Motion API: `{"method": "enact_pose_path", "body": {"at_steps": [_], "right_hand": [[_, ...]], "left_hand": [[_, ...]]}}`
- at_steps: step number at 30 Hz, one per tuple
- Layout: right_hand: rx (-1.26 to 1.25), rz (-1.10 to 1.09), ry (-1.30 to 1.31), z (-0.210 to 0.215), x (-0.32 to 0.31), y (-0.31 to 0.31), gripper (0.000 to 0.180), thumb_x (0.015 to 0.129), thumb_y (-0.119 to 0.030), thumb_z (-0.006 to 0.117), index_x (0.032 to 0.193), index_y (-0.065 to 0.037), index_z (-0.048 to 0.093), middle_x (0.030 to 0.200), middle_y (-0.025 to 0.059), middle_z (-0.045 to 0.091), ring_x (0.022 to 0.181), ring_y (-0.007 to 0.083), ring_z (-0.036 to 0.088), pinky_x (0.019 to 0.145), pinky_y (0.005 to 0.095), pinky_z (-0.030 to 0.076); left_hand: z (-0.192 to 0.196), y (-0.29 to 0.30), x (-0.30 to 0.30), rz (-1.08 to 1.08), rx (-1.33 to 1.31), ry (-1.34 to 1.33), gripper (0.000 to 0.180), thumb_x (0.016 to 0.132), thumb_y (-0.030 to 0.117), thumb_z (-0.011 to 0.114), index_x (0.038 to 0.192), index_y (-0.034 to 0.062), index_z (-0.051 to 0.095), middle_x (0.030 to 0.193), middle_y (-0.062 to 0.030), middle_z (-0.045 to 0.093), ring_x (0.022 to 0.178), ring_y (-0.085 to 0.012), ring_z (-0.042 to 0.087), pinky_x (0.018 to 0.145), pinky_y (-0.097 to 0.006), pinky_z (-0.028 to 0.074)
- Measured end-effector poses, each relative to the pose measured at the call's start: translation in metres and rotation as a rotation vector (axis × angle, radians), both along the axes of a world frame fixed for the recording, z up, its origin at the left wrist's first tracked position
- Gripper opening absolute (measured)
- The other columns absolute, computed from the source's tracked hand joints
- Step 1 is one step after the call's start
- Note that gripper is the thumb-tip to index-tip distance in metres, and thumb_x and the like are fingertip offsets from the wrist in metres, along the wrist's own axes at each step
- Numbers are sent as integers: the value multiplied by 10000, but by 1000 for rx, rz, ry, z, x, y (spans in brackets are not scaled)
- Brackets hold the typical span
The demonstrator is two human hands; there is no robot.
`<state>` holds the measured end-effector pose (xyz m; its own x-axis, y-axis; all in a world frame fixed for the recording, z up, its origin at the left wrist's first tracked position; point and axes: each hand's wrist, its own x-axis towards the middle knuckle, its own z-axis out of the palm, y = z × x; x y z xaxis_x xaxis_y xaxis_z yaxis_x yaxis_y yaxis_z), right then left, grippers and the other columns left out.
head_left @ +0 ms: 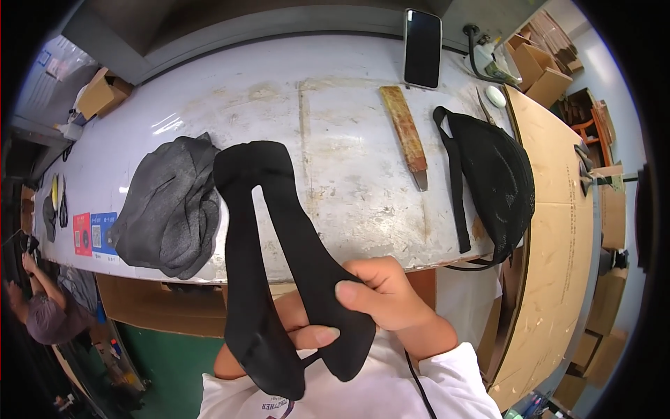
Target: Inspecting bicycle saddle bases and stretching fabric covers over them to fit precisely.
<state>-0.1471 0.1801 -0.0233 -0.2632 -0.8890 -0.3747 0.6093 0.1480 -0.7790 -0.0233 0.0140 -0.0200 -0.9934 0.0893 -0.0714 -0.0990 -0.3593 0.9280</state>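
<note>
In front of my body I hold a black two-legged piece (pixel 317 269), smooth like thin leather or fabric, joined in a wide band at the top. A narrow gap splits its two legs, which end in rounded tips joined by a small link near the bottom. My right hand (pixel 391 297) pinches the right leg, thumb on its face. From behind the piece comes my left hand (pixel 314 338), its thumb across the right leg and its other fingers mostly hidden. A crumpled pile of dark grey cloth (pixel 171 209) lies on the table just left of the piece's top band.
A flat blade wrapped in worn brown material (pixel 405 133) lies on the white table (pixel 349 174). Right of it is a black mesh bag (pixel 495 181). A phone (pixel 423 49) is at the back. Cardboard (pixel 551 230) borders the right side. Another person (pixel 52 307) is at far left.
</note>
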Motion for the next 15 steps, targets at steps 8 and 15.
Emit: {"method": "enact_pose_path", "body": {"at_steps": [8,15], "right_hand": [[-68,-75,298,-1,11,8,347,1039,-228,499,766,-18,549,679,-26,540,590,71,458,546,233,391],[-123,-316,452,4,-4,0,301,940,-232,656,748,-17,569,610,68,543,515,85,489,468,261,356]], "left_hand": [[3,2,5,38,12,-3,249,946,201,598,984,-41,638,832,-113,646,761,-180,593,701,-325,456],[24,22,12,265,135,-233,451,966,109,589,1344,-92,448,786,-75,672,699,-94,594,634,-268,473]]}}
